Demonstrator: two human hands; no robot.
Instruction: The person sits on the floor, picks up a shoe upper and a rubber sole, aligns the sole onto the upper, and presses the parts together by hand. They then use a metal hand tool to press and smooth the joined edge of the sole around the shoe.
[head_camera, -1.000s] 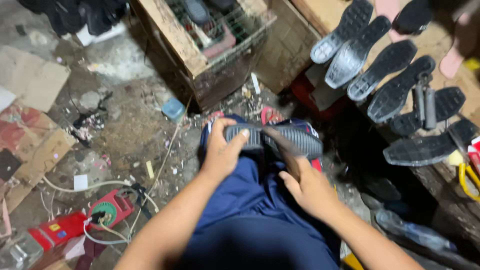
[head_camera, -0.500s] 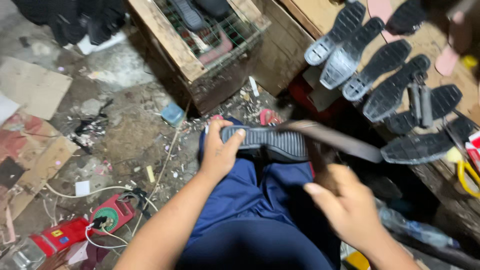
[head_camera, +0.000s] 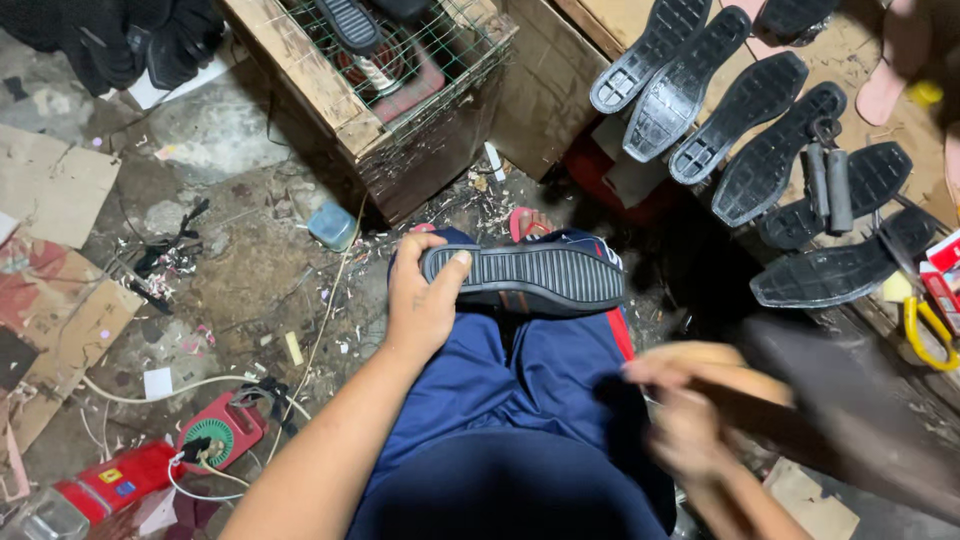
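A black ridged shoe sole (head_camera: 530, 276) lies across my knees, tread side up, on my blue trousers (head_camera: 520, 400). My left hand (head_camera: 420, 300) grips its left end, thumb on the tread. My right hand (head_camera: 690, 420) is blurred at the lower right and is closed on a long dark tool with a wooden handle (head_camera: 800, 410) that stretches toward the right edge. The tool is apart from the sole.
Several black soles (head_camera: 740, 110) lie in a row on a wooden bench (head_camera: 860, 210) at upper right, with yellow-handled pliers (head_camera: 925, 325). A wooden crate with wire mesh (head_camera: 380, 70) stands ahead. A red device with cables (head_camera: 215, 435) and cardboard (head_camera: 50, 300) lie on the dirty floor.
My right hand left the sole, picked up the long tool and pulled back toward the lower right. My left hand kept holding the sole on my knees.
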